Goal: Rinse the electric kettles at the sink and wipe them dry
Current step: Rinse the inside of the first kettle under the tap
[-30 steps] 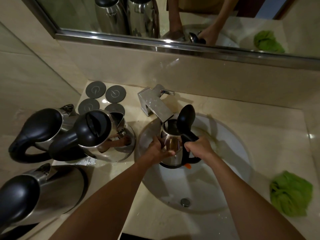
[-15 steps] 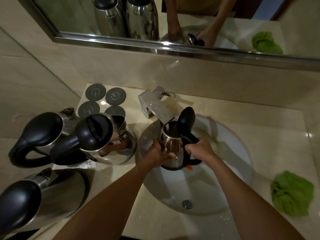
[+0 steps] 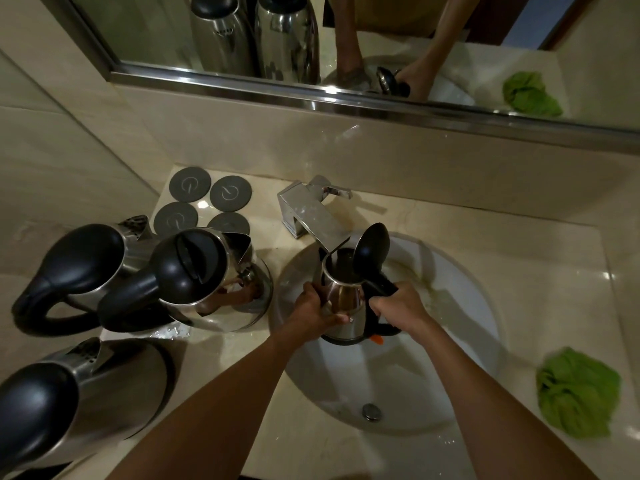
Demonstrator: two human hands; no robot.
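Observation:
A steel electric kettle (image 3: pixel 346 299) with its black lid flipped up stands over the white sink bowl (image 3: pixel 460 327), its mouth right under the square chrome tap (image 3: pixel 311 216). My left hand (image 3: pixel 315 308) grips the kettle's steel body from the left. My right hand (image 3: pixel 401 306) grips its black handle on the right. Three more steel kettles with black lids and handles stand on the counter to the left: one at the far left (image 3: pixel 79 268), one beside the sink (image 3: pixel 194 278), one nearest me (image 3: pixel 65 400). A green cloth (image 3: pixel 578 393) lies right of the sink.
Several round dark coasters (image 3: pixel 190 184) lie on the beige counter (image 3: pixel 485 233) behind the kettles. A mirror (image 3: pixel 433 39) spans the back wall. The sink drain (image 3: pixel 371 411) sits near the bowl's front. A tiled wall closes the left side.
The kettle and both hands stay under the tap, almost unmoved. My view has shifted slightly, nothing else differs.

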